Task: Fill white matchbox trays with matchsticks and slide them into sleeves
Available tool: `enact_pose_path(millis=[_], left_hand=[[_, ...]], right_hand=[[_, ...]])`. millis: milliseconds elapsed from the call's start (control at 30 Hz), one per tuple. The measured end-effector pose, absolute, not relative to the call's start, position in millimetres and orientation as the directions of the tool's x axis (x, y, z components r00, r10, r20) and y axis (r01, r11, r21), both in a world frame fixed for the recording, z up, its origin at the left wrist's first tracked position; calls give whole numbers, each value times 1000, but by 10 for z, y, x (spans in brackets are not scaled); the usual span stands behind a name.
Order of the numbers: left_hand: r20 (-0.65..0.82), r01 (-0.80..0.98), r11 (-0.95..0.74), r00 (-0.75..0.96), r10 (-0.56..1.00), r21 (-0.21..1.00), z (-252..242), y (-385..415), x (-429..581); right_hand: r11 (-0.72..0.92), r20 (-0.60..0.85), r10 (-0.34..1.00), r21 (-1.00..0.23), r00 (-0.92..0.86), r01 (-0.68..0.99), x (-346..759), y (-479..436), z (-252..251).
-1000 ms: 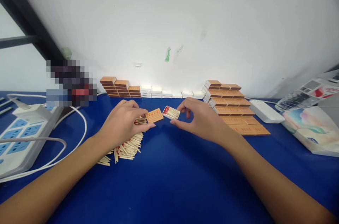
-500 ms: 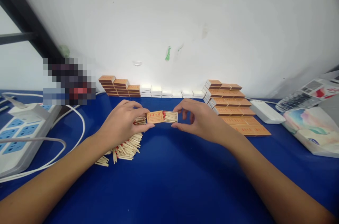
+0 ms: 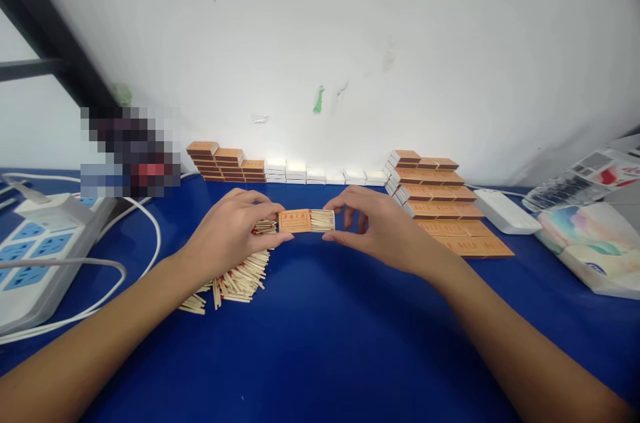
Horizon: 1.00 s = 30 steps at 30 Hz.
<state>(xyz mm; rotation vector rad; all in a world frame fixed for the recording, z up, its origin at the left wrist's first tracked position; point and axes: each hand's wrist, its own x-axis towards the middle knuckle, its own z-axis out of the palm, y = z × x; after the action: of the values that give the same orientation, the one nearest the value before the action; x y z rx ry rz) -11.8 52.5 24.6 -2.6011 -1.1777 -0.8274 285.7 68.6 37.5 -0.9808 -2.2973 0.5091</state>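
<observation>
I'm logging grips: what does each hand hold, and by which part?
Left hand: orange matchbox sleeve, by its left end. Right hand: match-filled tray, by its right end.

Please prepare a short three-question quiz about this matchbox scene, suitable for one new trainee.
1. True or false: the left grip holds the orange sleeve.

2. What does the right grip hold?

3. Choose one: the loose matches lie on a table whose surface is A) white, B) blue, C) red.

Key:
1. True.
2. The tray of matches, partly inside the sleeve.
3. B.
</observation>
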Motion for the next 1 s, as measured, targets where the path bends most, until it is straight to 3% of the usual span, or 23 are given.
enact_pose_path(millis=[500,800,1000], left_hand=[[536,719,-688,544,645,98,261,531,-120],[484,750,-610,447,752,256,326,500,-98],[444,743,-586,429,787,322,352,488,-79]], right_hand=[[664,380,727,-604,-572,442,2851,698,363],[700,397,688,-585,-607,410,2766,632,340],[681,421,701,-635,-576,365,2745,653,299]])
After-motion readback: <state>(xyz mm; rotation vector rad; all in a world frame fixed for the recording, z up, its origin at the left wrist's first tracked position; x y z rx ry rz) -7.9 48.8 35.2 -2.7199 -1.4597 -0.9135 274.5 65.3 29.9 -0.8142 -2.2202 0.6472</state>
